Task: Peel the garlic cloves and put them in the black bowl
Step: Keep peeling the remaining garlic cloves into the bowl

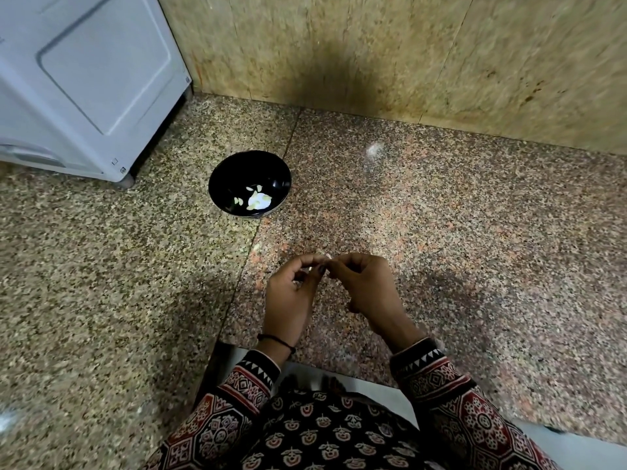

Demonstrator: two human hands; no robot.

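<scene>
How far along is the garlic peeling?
Done: a few pale pieces lie in the black bowl. In hand: left hand and right hand pinch one small clove together. Left: finish it and drop it in; no further cloves show.

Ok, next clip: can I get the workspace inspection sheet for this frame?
Surface: speckled granite counter, with a seam between slabs.
Job's things: black bowl holds a few pale garlic pieces; garlic clove, mostly hidden, between both hands' fingertips.
Clutter: one pale scrap on the counter ahead of the hands.
Grippers: left hand and right hand both pinch the clove.
Cables: nothing seen.
Surroundings: white appliance back left; stone wall behind.
</scene>
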